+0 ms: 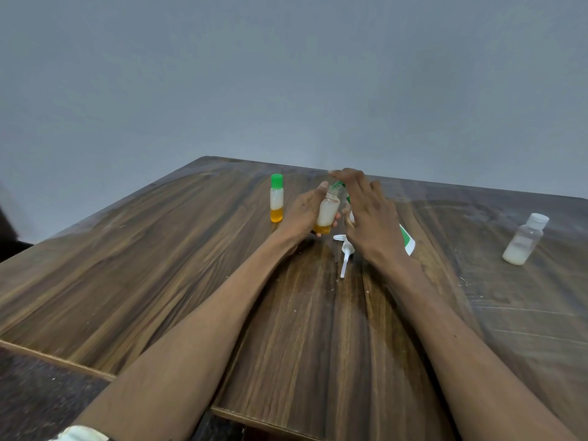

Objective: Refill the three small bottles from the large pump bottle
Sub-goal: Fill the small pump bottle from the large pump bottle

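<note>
Your left hand [304,211] grips the open small bottle [327,211] upright — its mouth just beside the pump bottle [405,237], which your spread right hand [370,214] presses.

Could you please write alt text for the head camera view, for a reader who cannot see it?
The left hand grips an uncapped small clear bottle of white and orange liquid under the large pump bottle, whose top the flat right hand covers. On the wooden table, a green-capped bottle stands left and a white-capped one right.
</note>
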